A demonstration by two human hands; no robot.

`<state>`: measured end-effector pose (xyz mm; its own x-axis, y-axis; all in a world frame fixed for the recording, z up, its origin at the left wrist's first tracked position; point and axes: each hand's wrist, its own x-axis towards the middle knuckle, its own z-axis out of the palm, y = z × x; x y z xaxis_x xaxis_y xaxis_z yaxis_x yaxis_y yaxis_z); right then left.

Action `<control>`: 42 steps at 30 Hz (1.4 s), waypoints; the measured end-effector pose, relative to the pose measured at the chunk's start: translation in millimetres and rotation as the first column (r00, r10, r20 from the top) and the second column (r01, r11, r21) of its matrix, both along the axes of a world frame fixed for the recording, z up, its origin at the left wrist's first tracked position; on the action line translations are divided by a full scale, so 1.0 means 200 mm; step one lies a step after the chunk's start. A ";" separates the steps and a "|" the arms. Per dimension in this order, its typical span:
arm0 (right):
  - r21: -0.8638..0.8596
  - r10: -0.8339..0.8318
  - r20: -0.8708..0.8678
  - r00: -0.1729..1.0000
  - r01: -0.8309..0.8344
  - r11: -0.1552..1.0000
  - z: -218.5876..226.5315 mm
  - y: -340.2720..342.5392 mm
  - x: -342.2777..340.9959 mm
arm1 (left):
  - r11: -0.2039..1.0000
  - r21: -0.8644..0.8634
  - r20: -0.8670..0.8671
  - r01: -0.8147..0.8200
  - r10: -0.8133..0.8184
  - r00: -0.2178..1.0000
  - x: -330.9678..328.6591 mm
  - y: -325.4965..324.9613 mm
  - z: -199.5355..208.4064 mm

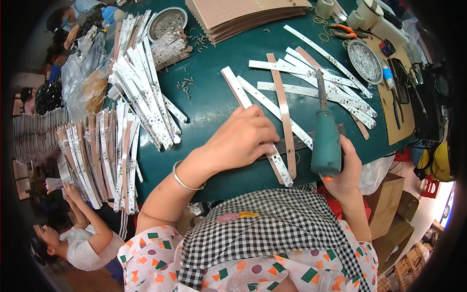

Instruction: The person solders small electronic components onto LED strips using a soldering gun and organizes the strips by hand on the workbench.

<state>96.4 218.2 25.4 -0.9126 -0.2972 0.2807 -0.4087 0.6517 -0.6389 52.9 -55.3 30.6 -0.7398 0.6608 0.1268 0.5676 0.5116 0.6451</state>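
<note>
Near the worktop's (219, 107) front edge, a white LED strip (279, 163) is pinned under the flattened left hand (243, 138) while the teal electric screwdriver (325, 141), gripped by the right hand (348, 170), could slip and skew the strip.

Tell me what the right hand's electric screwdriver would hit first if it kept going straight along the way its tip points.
The right hand holds the teal electric screwdriver with its bit aimed away from the person. Going on that way, it would probably first meet the loose white LED strips fanned on the green table; its height above them is unclear.

A dark green table (219, 102) stands beside stacked cardboard boxes (389, 214).
</note>
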 end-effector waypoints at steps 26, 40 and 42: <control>-0.143 -0.406 0.107 0.908 0.418 0.897 0.00 0.00 -0.04 | 0.937 -0.349 -0.226 -0.018 -0.065 0.972 -0.12 0.21 0.04; -0.205 -0.475 0.302 0.826 0.543 0.814 -0.38 0.15 0.02 | 0.981 0.043 -0.084 -0.189 0.192 0.978 0.24 -0.03 -0.06; -0.306 -0.444 0.261 0.857 0.510 0.804 -0.41 0.14 0.01 | 0.978 0.020 -0.130 -0.207 0.208 0.969 0.24 0.00 -0.06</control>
<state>98.2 246.7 -56.9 -0.9545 0.2775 0.1095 0.0296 0.4533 -0.8909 101.2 -56.0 18.6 -0.8374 0.4935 0.2349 0.5290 0.6236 0.5756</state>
